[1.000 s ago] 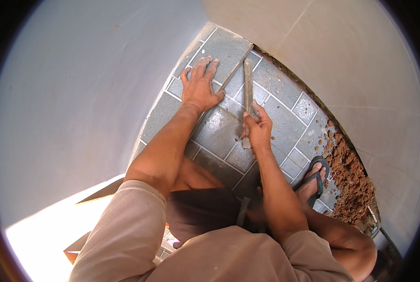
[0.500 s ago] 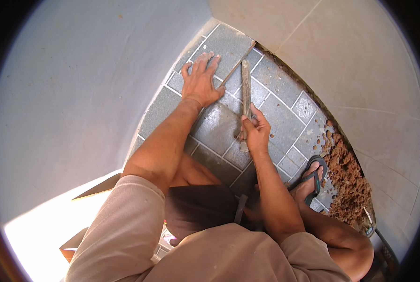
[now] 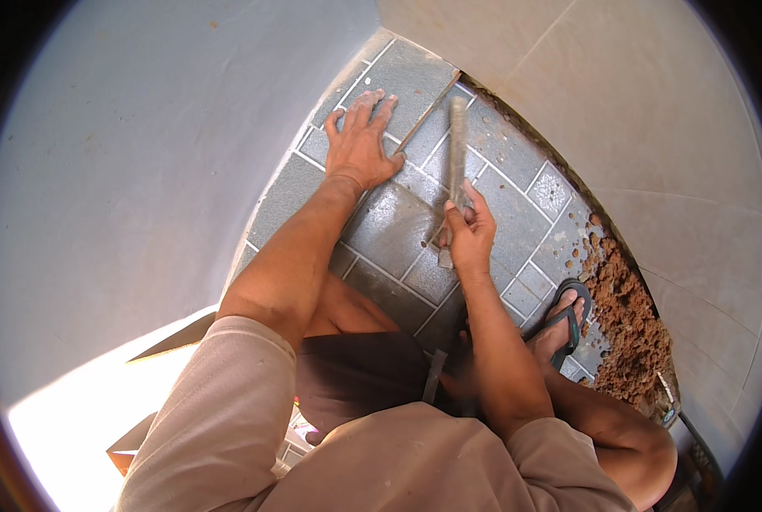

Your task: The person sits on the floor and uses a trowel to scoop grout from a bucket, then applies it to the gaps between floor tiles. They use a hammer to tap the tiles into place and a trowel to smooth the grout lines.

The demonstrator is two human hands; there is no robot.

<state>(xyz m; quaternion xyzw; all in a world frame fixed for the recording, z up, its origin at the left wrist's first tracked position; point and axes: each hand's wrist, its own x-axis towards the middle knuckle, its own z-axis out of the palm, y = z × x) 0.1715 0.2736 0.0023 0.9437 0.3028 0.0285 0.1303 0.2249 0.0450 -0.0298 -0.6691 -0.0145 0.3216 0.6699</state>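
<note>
My left hand (image 3: 357,143) lies with fingers spread on a grey floor tile (image 3: 419,72) near the corner of the walls, its thumb by the tile's long, brownish edge (image 3: 429,115). That edge slants down from the far wall toward my wrist. My right hand (image 3: 471,230) grips a rough wooden stick (image 3: 457,141) near its lower end. The stick points away from me, to the right of the slanting edge, and its far end is blurred. Whether it touches the floor I cannot tell.
Grey patterned tiles (image 3: 509,213) with white lines cover the floor. Reddish-brown soil (image 3: 628,324) is heaped along the right edge, beside my sandalled foot (image 3: 567,320). A pale blue wall (image 3: 159,154) rises at left, a beige wall (image 3: 654,111) at right. A dark gap runs along the beige wall's foot.
The far end of the stick has swung slightly to the right, and my right hand has shifted a little right with it. My left hand keeps its place on the tile.
</note>
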